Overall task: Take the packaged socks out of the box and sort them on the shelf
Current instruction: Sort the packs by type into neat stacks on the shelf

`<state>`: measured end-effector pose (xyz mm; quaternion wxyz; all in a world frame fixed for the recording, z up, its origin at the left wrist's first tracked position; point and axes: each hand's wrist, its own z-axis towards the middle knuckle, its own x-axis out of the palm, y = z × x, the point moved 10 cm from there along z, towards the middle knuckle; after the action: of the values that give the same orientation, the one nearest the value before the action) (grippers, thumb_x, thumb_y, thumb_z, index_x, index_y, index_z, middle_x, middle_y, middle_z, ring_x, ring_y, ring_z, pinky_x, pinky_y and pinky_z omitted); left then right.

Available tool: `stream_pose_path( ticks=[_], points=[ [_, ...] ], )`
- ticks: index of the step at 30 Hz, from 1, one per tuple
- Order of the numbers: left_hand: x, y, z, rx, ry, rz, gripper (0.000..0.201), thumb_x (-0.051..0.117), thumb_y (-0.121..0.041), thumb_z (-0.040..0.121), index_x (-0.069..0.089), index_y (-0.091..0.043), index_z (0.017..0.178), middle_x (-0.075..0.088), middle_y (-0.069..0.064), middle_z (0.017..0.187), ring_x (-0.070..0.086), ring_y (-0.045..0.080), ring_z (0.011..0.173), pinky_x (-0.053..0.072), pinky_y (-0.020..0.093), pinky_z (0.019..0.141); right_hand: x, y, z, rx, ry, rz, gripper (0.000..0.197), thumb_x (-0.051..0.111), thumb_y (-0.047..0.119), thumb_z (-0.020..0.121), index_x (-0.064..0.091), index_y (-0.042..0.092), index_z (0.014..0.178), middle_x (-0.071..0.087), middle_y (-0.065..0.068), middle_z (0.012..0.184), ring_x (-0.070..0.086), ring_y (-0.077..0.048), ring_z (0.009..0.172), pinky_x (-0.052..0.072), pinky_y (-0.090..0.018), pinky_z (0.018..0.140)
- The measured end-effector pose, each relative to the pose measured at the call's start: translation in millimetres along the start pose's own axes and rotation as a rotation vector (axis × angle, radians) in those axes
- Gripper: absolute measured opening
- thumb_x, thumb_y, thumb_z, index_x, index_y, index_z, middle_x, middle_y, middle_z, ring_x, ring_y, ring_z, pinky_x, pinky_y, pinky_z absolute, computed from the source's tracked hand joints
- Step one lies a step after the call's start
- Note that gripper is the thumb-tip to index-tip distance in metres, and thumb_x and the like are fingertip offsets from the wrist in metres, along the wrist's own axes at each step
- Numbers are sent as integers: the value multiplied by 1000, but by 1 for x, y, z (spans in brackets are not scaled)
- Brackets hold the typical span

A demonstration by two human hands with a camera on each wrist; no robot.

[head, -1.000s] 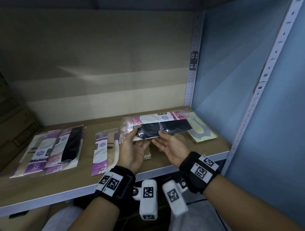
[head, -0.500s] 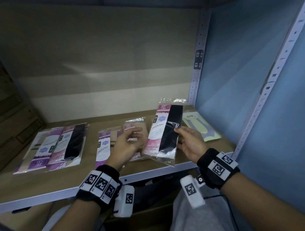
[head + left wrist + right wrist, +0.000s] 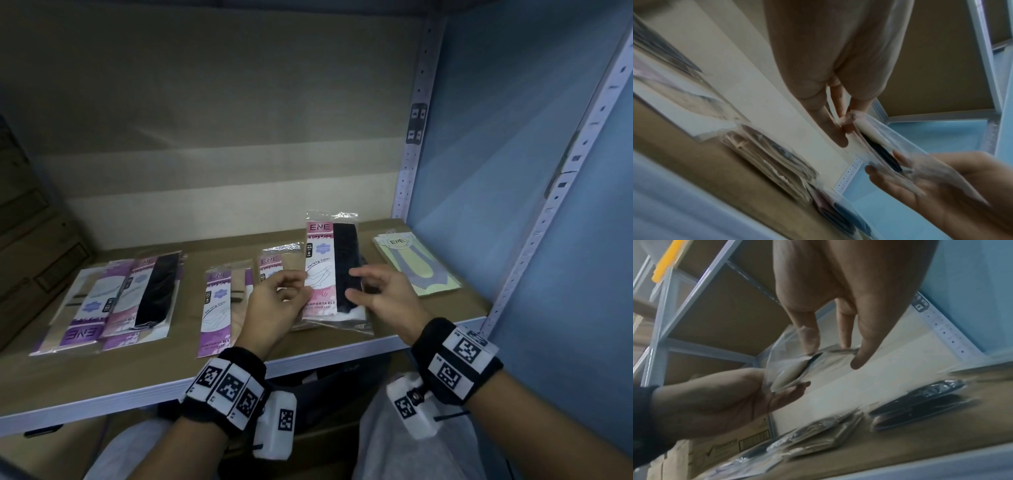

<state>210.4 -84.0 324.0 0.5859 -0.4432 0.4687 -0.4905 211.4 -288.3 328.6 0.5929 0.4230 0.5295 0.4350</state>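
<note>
A clear package of black socks [image 3: 346, 267] with a pink ENE card is held upright between both hands, above the right part of the brown shelf [image 3: 428, 308]. My left hand [image 3: 301, 284] pinches its left edge. My right hand [image 3: 354, 284] pinches its right edge over the black sock. In the left wrist view the left fingertips [image 3: 846, 123] nip the plastic of the package [image 3: 879, 146]. The right wrist view shows the right fingertips [image 3: 812, 345] on the package [image 3: 789, 374], with the left hand [image 3: 725, 402] below it.
On the shelf lie a pile of purple packages [image 3: 120, 301] at the left, one purple package [image 3: 219, 308] in the middle, a pink package [image 3: 270, 263] behind my left hand, and a yellow-green package [image 3: 411, 270] at the right. The blue side wall [image 3: 496, 171] and perforated post [image 3: 407, 178] bound the right.
The black-sock package has turned from lying sideways to upright and moved a little right. My left hand has come to its left edge and now pinches it.
</note>
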Motion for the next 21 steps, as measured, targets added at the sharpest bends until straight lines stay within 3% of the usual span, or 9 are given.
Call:
stream_pose_path(
  ticks=[3, 5, 7, 8, 10, 13, 16, 19, 21],
  points=[
    [6, -4, 2, 39, 8, 62, 12, 68, -13, 85, 69, -16, 97, 71, 7, 96, 68, 24, 87, 59, 35, 65, 8, 5, -2, -87, 93, -143, 57, 76, 11, 76, 55, 10, 129, 37, -2, 132, 51, -15, 114, 43, -17, 95],
    [13, -3, 4, 34, 45, 88, 19, 71, -17, 84, 68, -14, 103, 69, 3, 97, 67, 19, 88, 58, 30, 67, 7, 5, -2, -132, 142, -203, 68, 76, 19, 76, 47, 9, 137, 32, 1, 135, 48, -13, 121, 40, -14, 99],
    [24, 2, 6, 3, 140, 124, 33, 75, -24, 79, 66, -18, 110, 67, -2, 102, 65, 15, 94, 58, 34, 80, 3, 2, 1, -139, 189, -285, 78, 77, 30, 74, 41, 11, 140, 27, 4, 138, 42, -12, 128, 36, -23, 109],
    [31, 3, 6, 2, 201, 165, 40, 77, -27, 77, 65, -20, 114, 65, -4, 106, 63, 12, 96, 56, 31, 84, 0, -1, 3, -136, 200, -332, 81, 78, 33, 72, 40, 12, 141, 25, 4, 141, 38, -13, 132, 34, -29, 112],
    [44, 0, 6, 52, 275, 298, 50, 79, -28, 75, 61, -20, 121, 59, -4, 112, 60, 7, 97, 50, 17, 83, -9, -3, 7, -145, 182, -400, 84, 81, 30, 70, 41, 12, 141, 22, 2, 143, 35, -14, 134, 31, -32, 115],
    [58, -10, 12, 143, 260, 450, 58, 79, -28, 74, 57, -18, 127, 51, -5, 112, 56, 2, 90, 45, 7, 76, -17, -8, 16, -126, 143, -429, 82, 81, 22, 70, 40, 13, 141, 25, 2, 139, 42, -16, 129, 34, -33, 113],
    [75, -8, 21, 167, 238, 543, 60, 76, -29, 78, 53, -17, 132, 49, 1, 118, 55, 10, 97, 46, 18, 88, -24, -12, 27, -106, 125, -450, 83, 79, 16, 72, 37, 14, 143, 33, -1, 141, 49, -19, 125, 37, -33, 111],
    [89, -1, 27, 152, 215, 614, 60, 72, -31, 81, 50, -15, 135, 48, 6, 128, 54, 20, 114, 44, 30, 102, -27, -12, 34, -103, 126, -503, 73, 74, 10, 78, 39, 12, 142, 43, -4, 141, 51, -18, 123, 38, -21, 103],
    [97, 4, 30, 153, 207, 678, 59, 69, -32, 83, 49, -15, 136, 49, 8, 131, 50, 22, 120, 40, 33, 106, -27, -15, 39, -93, 132, -597, 65, 70, 13, 81, 42, 12, 140, 46, -4, 141, 50, -19, 123, 38, -21, 100]
  ],
)
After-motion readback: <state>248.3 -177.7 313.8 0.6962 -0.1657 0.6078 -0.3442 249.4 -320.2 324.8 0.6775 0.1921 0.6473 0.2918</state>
